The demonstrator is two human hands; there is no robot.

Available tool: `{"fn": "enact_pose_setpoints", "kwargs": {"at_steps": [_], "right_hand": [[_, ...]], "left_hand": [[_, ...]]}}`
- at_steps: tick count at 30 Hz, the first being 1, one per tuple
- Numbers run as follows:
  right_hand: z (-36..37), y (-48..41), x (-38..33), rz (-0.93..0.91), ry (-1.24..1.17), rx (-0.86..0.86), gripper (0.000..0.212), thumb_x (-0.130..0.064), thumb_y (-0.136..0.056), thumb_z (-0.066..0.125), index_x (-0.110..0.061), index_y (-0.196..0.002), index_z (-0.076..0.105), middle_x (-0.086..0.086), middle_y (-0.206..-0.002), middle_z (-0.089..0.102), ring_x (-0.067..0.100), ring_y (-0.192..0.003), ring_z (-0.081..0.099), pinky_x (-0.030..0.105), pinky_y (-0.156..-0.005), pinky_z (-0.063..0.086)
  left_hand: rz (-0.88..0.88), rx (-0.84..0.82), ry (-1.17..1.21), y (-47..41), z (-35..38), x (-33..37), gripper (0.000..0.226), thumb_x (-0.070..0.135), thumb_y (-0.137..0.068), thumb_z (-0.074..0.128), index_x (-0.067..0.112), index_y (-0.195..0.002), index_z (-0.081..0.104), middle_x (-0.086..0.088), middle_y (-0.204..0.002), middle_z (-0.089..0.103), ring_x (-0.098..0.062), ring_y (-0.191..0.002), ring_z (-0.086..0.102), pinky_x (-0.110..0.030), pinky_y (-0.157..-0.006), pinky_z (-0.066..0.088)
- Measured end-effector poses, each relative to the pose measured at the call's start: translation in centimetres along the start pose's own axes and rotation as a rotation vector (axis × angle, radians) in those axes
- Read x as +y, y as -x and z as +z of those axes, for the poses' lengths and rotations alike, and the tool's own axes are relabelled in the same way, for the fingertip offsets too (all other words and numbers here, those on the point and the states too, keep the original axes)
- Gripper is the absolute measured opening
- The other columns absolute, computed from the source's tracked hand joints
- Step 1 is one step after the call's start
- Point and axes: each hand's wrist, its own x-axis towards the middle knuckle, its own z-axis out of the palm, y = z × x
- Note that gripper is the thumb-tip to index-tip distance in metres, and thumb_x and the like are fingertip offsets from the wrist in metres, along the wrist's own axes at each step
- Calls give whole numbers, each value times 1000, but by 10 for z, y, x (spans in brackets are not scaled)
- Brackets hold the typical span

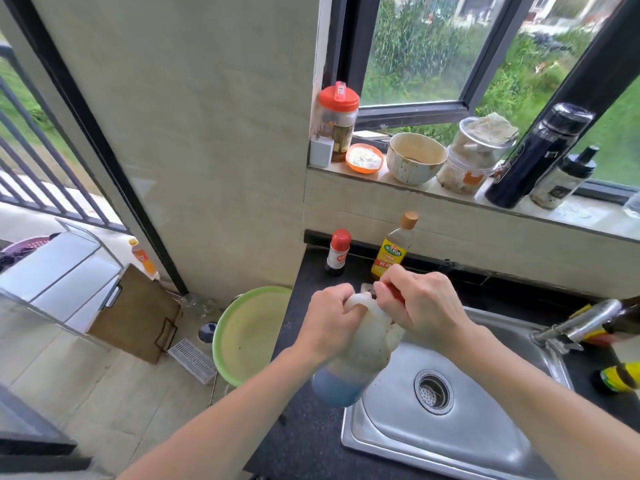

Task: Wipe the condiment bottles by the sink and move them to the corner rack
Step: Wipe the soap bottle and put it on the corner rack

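Observation:
I hold a large translucent jug (349,368) with blue liquid in its bottom, tilted over the counter edge beside the sink (491,427). My left hand (329,320) grips the jug's white handle near the top. My right hand (420,303) is curled round its red cap and neck; whether a cloth is in it I cannot tell. Behind my hands, against the wall, stand a small dark bottle with a red cap (337,252) and a yellow-labelled bottle with a tan cap (393,249).
A green basin (242,334) sits left of the black counter (304,441). The tap (581,322) juts over the sink from the right, with a yellow-labelled bottle (620,377) lying near it. The windowsill holds a red-lidded jar (337,119), a bowl (414,157), tubs and a dark flask (540,155).

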Motion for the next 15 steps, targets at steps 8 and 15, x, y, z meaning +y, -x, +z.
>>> {"fn": "enact_pose_setpoints", "kwargs": {"at_steps": [8, 15], "right_hand": [[-6, -18, -7, 44, 6, 35, 39, -31, -94, 40, -7, -69, 56, 1, -45, 51, 28, -37, 41, 29, -36, 36], [-16, -17, -6, -64, 57, 62, 40, -25, -96, 41, -3, -67, 58, 0, -48, 51, 25, -37, 38, 24, -38, 30]], "left_hand": [[48, -25, 147, -6, -14, 8, 40, 15, -83, 50, 25, -56, 22, 9, -52, 24, -12, -55, 23, -33, -52, 22], [586, 92, -374, 1, -38, 4, 12, 28, -91, 49, 17, -92, 45, 6, -63, 45, -26, -50, 45, -34, -45, 38]]}}
